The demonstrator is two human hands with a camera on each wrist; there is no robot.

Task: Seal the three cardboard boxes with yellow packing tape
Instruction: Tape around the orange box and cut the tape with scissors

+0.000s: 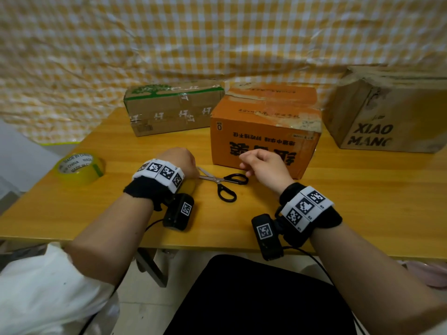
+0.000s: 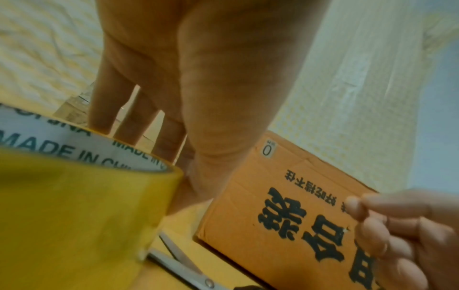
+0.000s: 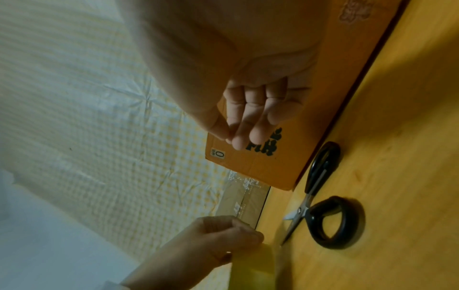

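Three cardboard boxes stand at the back of the table: a brown and green box, an orange box and a brown "XIAO MANG" box. My left hand curls over a roll of yellow tape beside the scissors' blades. From the head, that hand almost hides this roll. A second yellow roll lies apart at the table's left. My right hand hovers before the orange box, fingers curled, thumb and forefinger tips together, nothing visible between them.
Black-handled scissors lie half open on the wooden table between my hands. A yellow checked cloth hangs behind the boxes. The table's front edge runs just under my wrists.
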